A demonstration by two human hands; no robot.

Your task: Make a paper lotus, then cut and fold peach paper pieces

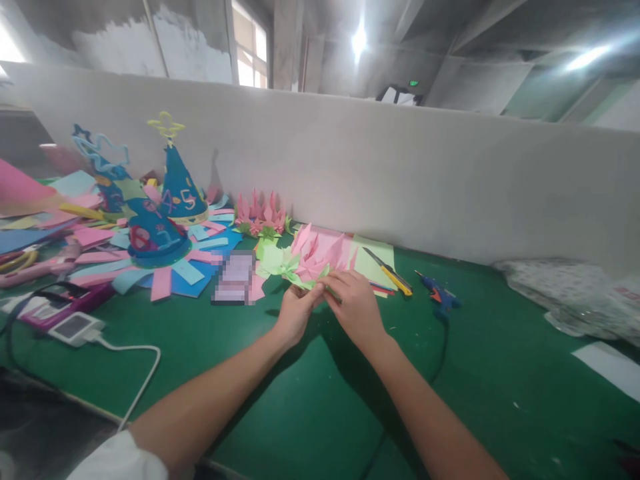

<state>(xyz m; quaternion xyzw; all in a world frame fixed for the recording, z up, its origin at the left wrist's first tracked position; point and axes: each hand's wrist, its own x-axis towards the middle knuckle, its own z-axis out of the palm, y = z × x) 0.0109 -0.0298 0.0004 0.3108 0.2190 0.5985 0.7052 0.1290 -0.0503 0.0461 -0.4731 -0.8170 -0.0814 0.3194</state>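
Both my hands meet over a folded paper lotus [314,257] with pink petals and light green leaves, lying on the green table [320,400]. My left hand [296,312] pinches the flower's near green edge with curled fingers. My right hand [353,303] is closed on the same edge from the right. A second pink paper lotus [260,212] stands behind, near the white partition wall.
Two blue paper cone hats [150,233] sit on coloured paper strips at left. A yellow utility knife [390,272] lies on green paper, and a blue glue gun [436,293] lies right of it. A white device with cable [76,328] sits front left. Crumpled plastic [565,287] lies far right.
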